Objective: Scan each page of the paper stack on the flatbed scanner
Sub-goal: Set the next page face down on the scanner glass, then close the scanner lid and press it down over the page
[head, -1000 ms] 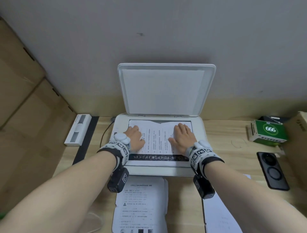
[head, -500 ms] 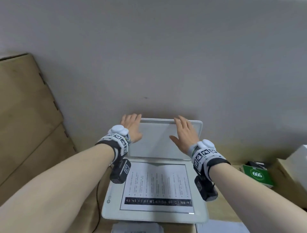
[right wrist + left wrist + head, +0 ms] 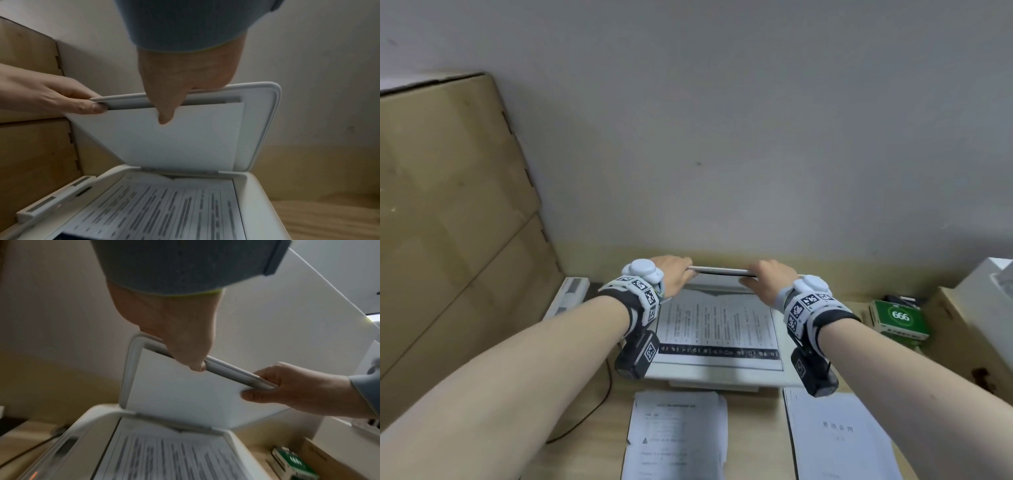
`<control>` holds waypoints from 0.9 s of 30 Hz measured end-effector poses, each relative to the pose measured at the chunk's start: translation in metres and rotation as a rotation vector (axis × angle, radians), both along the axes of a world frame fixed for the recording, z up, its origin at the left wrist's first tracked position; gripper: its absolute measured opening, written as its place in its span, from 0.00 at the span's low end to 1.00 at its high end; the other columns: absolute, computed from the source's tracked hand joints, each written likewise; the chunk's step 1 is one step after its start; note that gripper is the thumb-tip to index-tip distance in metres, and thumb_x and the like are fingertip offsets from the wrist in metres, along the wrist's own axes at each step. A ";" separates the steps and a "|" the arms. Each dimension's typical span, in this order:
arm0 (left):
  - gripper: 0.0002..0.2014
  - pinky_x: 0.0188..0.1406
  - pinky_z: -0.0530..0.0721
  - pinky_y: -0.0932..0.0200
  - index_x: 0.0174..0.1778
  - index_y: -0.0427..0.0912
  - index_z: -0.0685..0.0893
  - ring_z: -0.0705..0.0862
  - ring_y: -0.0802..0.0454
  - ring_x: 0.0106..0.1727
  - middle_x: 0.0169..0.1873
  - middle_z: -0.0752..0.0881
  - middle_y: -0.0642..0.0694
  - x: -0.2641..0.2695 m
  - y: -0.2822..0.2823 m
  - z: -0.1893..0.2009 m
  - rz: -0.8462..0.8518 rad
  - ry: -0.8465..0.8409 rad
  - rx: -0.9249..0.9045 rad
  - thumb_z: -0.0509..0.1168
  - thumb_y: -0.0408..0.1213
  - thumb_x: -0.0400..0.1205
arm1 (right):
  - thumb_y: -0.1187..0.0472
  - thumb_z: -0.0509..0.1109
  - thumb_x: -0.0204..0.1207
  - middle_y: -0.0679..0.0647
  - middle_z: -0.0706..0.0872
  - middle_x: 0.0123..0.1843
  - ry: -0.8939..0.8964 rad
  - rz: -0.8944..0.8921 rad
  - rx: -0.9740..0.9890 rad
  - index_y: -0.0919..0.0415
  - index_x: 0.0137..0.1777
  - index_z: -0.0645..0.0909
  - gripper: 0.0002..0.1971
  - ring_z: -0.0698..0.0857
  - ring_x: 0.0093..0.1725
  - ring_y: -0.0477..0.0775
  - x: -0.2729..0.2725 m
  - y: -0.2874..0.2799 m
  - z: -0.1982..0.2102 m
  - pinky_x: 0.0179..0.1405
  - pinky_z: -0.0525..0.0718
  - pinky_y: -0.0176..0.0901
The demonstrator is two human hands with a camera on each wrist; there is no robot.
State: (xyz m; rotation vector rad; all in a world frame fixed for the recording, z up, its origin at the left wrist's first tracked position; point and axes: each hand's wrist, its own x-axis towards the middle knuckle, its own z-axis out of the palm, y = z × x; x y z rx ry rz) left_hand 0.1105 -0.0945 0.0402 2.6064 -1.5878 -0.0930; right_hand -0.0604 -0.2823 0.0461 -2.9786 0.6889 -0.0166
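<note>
Fingers (image 3: 164, 116) grip lid (image 3: 185, 394) — underside in wrist views only.

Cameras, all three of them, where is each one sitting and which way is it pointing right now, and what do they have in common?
Head: above, looking forward and down at the scanner lid; both forearms, left hand and right hand show.
Left wrist: below the left hand, facing up along it; the right hand shows too.
Right wrist: below the right hand, facing likewise; the left hand enters.
Shared: both hands gripping the lid's front edge over the printed page.
</note>
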 end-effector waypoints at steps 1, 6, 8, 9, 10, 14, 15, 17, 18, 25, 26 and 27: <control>0.14 0.38 0.76 0.52 0.46 0.48 0.74 0.81 0.44 0.42 0.42 0.83 0.49 -0.008 0.007 -0.007 -0.016 0.002 0.000 0.50 0.52 0.88 | 0.44 0.64 0.83 0.53 0.85 0.44 0.005 -0.005 0.015 0.51 0.48 0.80 0.12 0.84 0.45 0.62 -0.008 0.007 -0.006 0.37 0.76 0.46; 0.14 0.52 0.81 0.45 0.60 0.45 0.76 0.82 0.40 0.58 0.56 0.83 0.43 -0.041 0.041 -0.052 -0.095 -0.006 0.060 0.53 0.50 0.89 | 0.41 0.67 0.80 0.50 0.80 0.38 0.026 0.044 0.148 0.55 0.37 0.70 0.20 0.79 0.40 0.59 -0.040 0.036 -0.045 0.34 0.72 0.48; 0.21 0.61 0.79 0.43 0.76 0.44 0.69 0.76 0.39 0.68 0.70 0.76 0.40 -0.054 0.051 -0.073 -0.106 -0.030 0.157 0.54 0.48 0.89 | 0.39 0.70 0.77 0.50 0.79 0.42 0.052 0.057 0.181 0.53 0.39 0.70 0.20 0.78 0.43 0.58 -0.050 0.047 -0.067 0.39 0.75 0.49; 0.24 0.64 0.78 0.43 0.80 0.44 0.64 0.73 0.39 0.72 0.75 0.71 0.39 -0.058 0.054 -0.081 -0.103 -0.045 0.182 0.54 0.49 0.89 | 0.38 0.72 0.75 0.51 0.80 0.46 0.044 0.058 0.181 0.53 0.42 0.72 0.20 0.77 0.47 0.57 -0.053 0.050 -0.075 0.43 0.78 0.50; 0.27 0.68 0.76 0.43 0.82 0.44 0.60 0.68 0.39 0.77 0.79 0.66 0.39 -0.063 0.058 -0.089 -0.101 -0.036 0.213 0.53 0.51 0.89 | 0.36 0.73 0.73 0.51 0.80 0.51 0.053 0.049 0.189 0.53 0.46 0.75 0.21 0.77 0.51 0.57 -0.058 0.055 -0.086 0.48 0.79 0.51; 0.30 0.74 0.70 0.41 0.82 0.44 0.62 0.62 0.40 0.81 0.83 0.58 0.39 -0.074 0.069 -0.137 -0.072 0.135 0.316 0.53 0.56 0.87 | 0.36 0.75 0.72 0.51 0.81 0.62 0.096 0.023 0.326 0.53 0.58 0.83 0.23 0.79 0.62 0.58 -0.066 0.064 -0.136 0.58 0.80 0.53; 0.29 0.76 0.68 0.40 0.82 0.44 0.61 0.59 0.40 0.83 0.84 0.56 0.39 -0.076 0.070 -0.144 -0.068 0.155 0.305 0.52 0.55 0.88 | 0.37 0.74 0.73 0.51 0.80 0.65 0.082 0.022 0.344 0.52 0.58 0.84 0.22 0.79 0.64 0.58 -0.067 0.065 -0.142 0.59 0.80 0.52; 0.29 0.80 0.63 0.41 0.85 0.45 0.57 0.52 0.42 0.86 0.86 0.51 0.41 -0.076 0.074 -0.159 -0.066 0.158 0.251 0.50 0.54 0.89 | 0.37 0.73 0.75 0.49 0.78 0.69 0.043 0.008 0.328 0.51 0.58 0.82 0.21 0.77 0.67 0.57 -0.064 0.066 -0.154 0.60 0.80 0.52; 0.29 0.81 0.62 0.43 0.85 0.45 0.57 0.51 0.43 0.86 0.86 0.51 0.42 -0.075 0.075 -0.162 -0.070 0.145 0.220 0.48 0.53 0.89 | 0.38 0.72 0.76 0.49 0.77 0.70 0.029 0.001 0.310 0.52 0.59 0.82 0.21 0.76 0.68 0.56 -0.061 0.067 -0.156 0.61 0.80 0.53; 0.28 0.82 0.60 0.44 0.85 0.42 0.55 0.52 0.45 0.86 0.86 0.52 0.43 -0.019 0.082 -0.167 0.218 0.179 0.017 0.49 0.45 0.89 | 0.40 0.68 0.79 0.53 0.75 0.74 -0.021 0.118 0.256 0.59 0.70 0.77 0.27 0.73 0.73 0.62 0.009 0.061 -0.166 0.67 0.76 0.52; 0.28 0.81 0.62 0.42 0.85 0.41 0.55 0.53 0.44 0.86 0.86 0.53 0.43 -0.014 0.085 -0.169 0.291 0.206 -0.048 0.50 0.44 0.88 | 0.39 0.66 0.81 0.55 0.71 0.79 -0.007 0.126 0.235 0.59 0.74 0.73 0.30 0.70 0.77 0.63 0.015 0.064 -0.168 0.72 0.72 0.52; 0.29 0.80 0.63 0.41 0.85 0.41 0.54 0.55 0.43 0.85 0.86 0.53 0.43 -0.007 0.087 -0.172 0.370 0.250 -0.097 0.51 0.43 0.88 | 0.38 0.62 0.82 0.57 0.65 0.84 0.014 0.124 0.219 0.59 0.80 0.67 0.33 0.64 0.81 0.62 0.023 0.068 -0.171 0.79 0.66 0.52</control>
